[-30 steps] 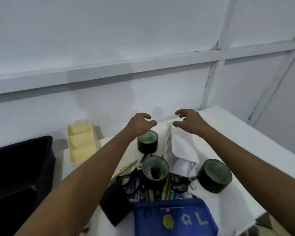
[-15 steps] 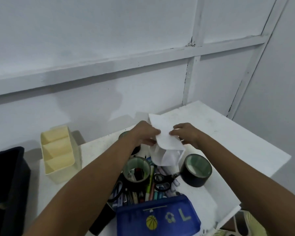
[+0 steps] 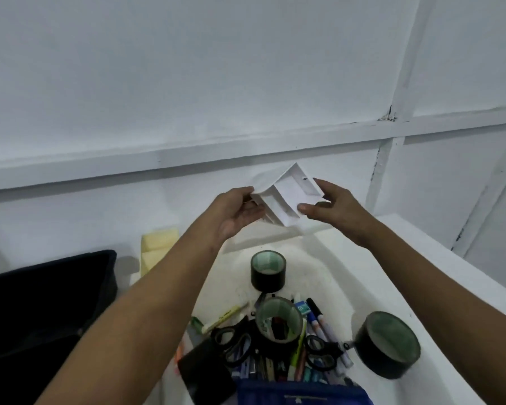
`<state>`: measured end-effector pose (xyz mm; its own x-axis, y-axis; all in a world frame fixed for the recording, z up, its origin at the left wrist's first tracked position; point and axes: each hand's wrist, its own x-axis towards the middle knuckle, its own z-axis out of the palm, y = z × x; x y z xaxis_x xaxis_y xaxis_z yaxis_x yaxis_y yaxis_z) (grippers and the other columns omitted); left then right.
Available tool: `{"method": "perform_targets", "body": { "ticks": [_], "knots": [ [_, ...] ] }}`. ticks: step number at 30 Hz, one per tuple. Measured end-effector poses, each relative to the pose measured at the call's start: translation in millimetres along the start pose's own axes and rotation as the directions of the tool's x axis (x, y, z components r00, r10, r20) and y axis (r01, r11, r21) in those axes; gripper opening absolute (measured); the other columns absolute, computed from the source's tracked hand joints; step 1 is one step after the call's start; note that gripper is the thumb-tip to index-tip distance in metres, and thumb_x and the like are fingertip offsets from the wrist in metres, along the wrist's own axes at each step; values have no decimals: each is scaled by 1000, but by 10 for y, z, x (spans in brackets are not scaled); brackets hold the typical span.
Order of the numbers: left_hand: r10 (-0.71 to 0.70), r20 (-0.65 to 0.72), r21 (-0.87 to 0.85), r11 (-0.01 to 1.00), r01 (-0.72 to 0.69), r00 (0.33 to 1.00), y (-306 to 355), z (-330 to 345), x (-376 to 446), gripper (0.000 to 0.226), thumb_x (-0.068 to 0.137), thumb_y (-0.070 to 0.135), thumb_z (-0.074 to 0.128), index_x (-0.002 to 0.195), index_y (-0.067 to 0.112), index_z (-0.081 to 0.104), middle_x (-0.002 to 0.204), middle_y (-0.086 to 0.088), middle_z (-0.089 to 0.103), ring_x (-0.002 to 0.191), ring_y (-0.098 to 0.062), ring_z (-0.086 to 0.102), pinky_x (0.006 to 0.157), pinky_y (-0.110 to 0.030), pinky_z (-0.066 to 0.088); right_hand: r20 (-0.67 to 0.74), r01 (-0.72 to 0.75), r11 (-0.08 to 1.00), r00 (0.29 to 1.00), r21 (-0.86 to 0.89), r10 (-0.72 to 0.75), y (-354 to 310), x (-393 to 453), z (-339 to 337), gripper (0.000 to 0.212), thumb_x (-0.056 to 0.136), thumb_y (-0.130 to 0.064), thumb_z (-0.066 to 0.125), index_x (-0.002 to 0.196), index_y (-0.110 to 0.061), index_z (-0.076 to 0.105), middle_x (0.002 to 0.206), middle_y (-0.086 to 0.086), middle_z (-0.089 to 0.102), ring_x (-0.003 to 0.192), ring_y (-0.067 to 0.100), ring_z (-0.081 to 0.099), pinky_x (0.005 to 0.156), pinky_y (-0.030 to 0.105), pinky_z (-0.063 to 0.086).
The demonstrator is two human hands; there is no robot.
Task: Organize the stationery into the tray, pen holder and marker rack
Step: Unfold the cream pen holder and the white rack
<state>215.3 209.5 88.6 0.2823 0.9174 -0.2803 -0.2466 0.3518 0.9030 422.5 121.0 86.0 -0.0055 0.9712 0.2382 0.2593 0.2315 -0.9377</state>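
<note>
- I hold the white rack [image 3: 287, 200] up in front of me, above the back of the desk [image 3: 377, 276], tilted so that its compartments face me.
- My left hand [image 3: 240, 211] grips its left edge, fingers curled round the corner; my right hand [image 3: 330, 204] pinches the right side between thumb and fingers.
- I judge this to be the setting-up step: getting the rack placed before anything goes into it.
- The next move calls for turning it level and setting it down on a bare part of the desk, probably behind the pile, within easy reach.
- The stationery lies well below my hands and nearer to me: three rolls of black tape, the far roll [image 3: 268, 270], the middle roll [image 3: 278, 321] and the right roll [image 3: 389, 344], with two pairs of scissors [image 3: 234, 342] and a heap of markers and pens [image 3: 319, 323].
- The cream pen holder [image 3: 158, 249] stands to the left, partly behind my left arm, beside a black tray [image 3: 50, 302].
- A blue pouch [image 3: 298, 394] sits at the near edge.
</note>
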Motion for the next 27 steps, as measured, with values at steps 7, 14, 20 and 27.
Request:
{"method": "perform_targets", "body": {
  "ticks": [7, 14, 20, 27],
  "knots": [
    [463, -185, 840, 532, -105, 867, 91, -657, -246, 67, 94, 60, 33, 68, 4, 58, 69, -9, 61, 65, -28, 59, 61, -33, 49, -27, -10, 982, 1000, 189, 16, -81, 484, 603, 28, 96, -9, 51, 122, -4, 60, 113, 15, 67, 96, 20, 67, 77, 24, 57],
    [398, 131, 828, 460, -321, 908, 83, -1006, -477, 63, 88, 75, 26, 144, 46, 33, 149, 10, 42, 127, -23, 50, 109, -39, 37, -37, 4, 985, 999, 172, 2, -208, 725, 931, 22, 91, -15, 61, 111, -9, 66, 94, 13, 66, 84, 23, 65, 71, 29, 58],
    [335, 250, 807, 447, -386, 908, 95, -969, -567, 65, 80, 74, 51, 139, 57, 28, 135, 20, 53, 116, -10, 57, 99, -35, 46, -65, -81, 984, 994, 157, 93, -160, 866, 1029, 48, 78, -39, 73, 104, -1, 59, 96, 11, 62, 76, 19, 59, 70, 31, 53],
    [377, 180, 897, 316, -308, 909, 28, -1188, -333, 77, 85, 34, 69, 146, 40, 22, 136, 4, 54, 86, -13, 71, 94, -40, 51, 319, -5, 980, 946, 199, -60, -75, 700, 1085, 47, 79, -30, 75, 123, -26, 58, 124, -4, 62, 108, 17, 64, 89, 35, 54]
  ]
}}
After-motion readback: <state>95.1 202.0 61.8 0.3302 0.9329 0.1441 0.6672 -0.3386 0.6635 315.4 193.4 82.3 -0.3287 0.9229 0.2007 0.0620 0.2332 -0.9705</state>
